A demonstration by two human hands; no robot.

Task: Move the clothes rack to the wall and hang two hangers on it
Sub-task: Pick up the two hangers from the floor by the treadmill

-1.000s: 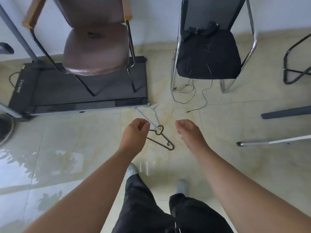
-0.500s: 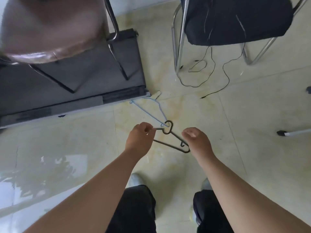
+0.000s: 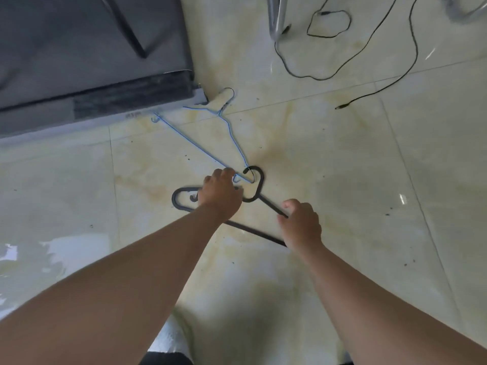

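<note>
Two hangers lie on the tiled floor. The thin blue wire hanger point(image 3: 203, 150) stretches from the treadmill's corner toward me. Its near corner passes through the hook of the thick black hanger point(image 3: 250, 230). My left hand point(image 3: 220, 193) is curled down where the two hangers meet, thumb and fingers pinched at the blue hanger's near corner, covering the black hanger's upper arm. My right hand point(image 3: 300, 222) is closed on the black hanger's right shoulder. No clothes rack is in view.
A dark treadmill point(image 3: 105, 101) fills the upper left, its corner touching the blue hanger's hook. A chrome chair leg point(image 3: 276, 22) and a loose black cable point(image 3: 329, 75) lie at the top right. My shoe point(image 3: 168, 335) shows at the bottom.
I have bent down, so the floor and hangers look much larger. Both hands dropped from above the hangers onto them, the left at the blue corner, the right onto the black shoulder.
</note>
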